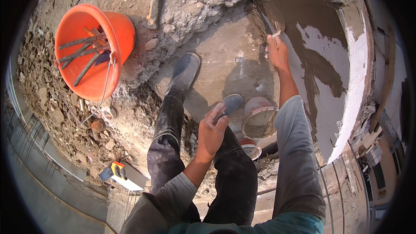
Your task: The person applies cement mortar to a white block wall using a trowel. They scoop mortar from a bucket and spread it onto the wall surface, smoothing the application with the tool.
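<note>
My right hand (277,54) is closed round the pale handle of a trowel (276,34). The trowel's blade, hard to tell from the mortar around it, lies against the low pale wall (355,78). Dark wet mortar (314,8) is spread in uneven patches over that wall, with bare areas between them. In front of my body, above my knee, my left hand (212,131) is held with its fingers stretched out and nothing visible in it. A pail (243,125) with greyish contents stands between my right forearm and my leg.
An orange bucket (125,34) full of long-handled tools stands on rubble at the left. Above it lies a hammer-like tool (156,6). A handsaw (125,177) with a yellow-black handle rests lower left. Another small container (251,149) sits below the pail; rods run along the lower right.
</note>
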Demonstrator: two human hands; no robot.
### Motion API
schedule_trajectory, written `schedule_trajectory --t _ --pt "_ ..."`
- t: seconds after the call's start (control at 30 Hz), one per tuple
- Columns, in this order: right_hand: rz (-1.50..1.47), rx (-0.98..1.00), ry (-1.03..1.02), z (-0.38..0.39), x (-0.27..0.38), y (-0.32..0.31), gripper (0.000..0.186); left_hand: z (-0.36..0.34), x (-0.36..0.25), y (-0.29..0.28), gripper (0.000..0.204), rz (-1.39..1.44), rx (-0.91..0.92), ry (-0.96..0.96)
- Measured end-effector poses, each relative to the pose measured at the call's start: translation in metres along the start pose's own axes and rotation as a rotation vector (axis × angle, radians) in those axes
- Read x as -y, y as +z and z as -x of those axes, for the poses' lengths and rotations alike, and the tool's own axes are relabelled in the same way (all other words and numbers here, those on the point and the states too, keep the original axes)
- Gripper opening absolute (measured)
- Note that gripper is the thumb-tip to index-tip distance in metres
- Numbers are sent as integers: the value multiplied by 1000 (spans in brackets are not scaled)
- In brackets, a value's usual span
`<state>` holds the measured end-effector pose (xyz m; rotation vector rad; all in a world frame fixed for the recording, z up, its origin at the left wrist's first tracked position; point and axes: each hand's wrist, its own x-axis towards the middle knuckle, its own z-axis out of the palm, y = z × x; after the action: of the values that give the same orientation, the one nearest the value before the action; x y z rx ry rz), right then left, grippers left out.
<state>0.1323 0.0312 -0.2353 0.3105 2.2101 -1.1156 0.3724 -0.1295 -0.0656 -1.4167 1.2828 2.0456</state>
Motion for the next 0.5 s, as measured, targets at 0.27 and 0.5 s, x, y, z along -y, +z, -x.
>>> schedule_trajectory --t 0.27,0.5 --pt "613 -191 -18 35 -122 -7 51 1 6 -9 44 -17 0 5" --pt "527 -117 -62 21 -39 36 48 0 7 -4 43 -47 59 22"
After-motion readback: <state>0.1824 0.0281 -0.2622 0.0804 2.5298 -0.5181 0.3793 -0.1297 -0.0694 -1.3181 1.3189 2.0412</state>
